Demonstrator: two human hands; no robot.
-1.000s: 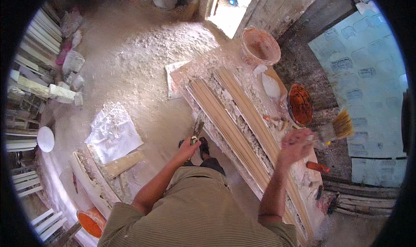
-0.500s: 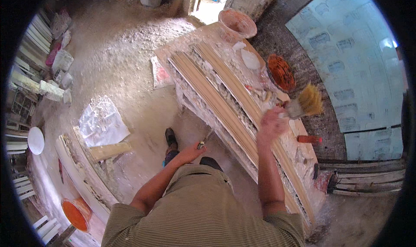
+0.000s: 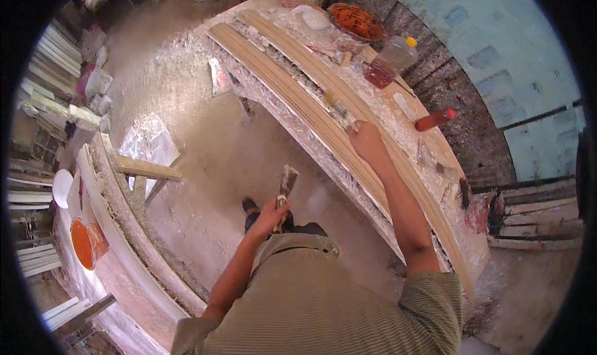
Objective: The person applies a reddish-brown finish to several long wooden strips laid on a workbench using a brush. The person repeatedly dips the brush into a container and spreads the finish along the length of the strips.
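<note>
- Two bare hands in head view, each gripping a tool.
- Right hand (image 3: 367, 137): fingers closed on the handle of a brush (image 3: 340, 109), out over the counter (image 3: 460, 230). Bristles blurred, pointing away from the person, around the gap between two long strips; contact cannot be told.
- Left hand (image 3: 272, 217): closed on a scraper (image 3: 288, 179), flat blade pointing away from the body, above the floor (image 3: 211, 143), left of the counter.
- Near strip (image 3: 298, 106) and far strip (image 3: 311, 59): brown, grooved, side by side along the counter, pale rubble between.
- Far side of counter: white lump (image 3: 312, 18), orange basin (image 3: 356, 21), clear bottle (image 3: 393, 59) with yellow cap and red contents, red bottle (image 3: 435, 120) lying nearest the right forearm.
- Left side: white sheet (image 3: 149, 144) on floor, orange bucket (image 3: 81, 243), white disc (image 3: 62, 188) near it.
- Right: pale blue panel (image 3: 497, 56) beyond counter.
</note>
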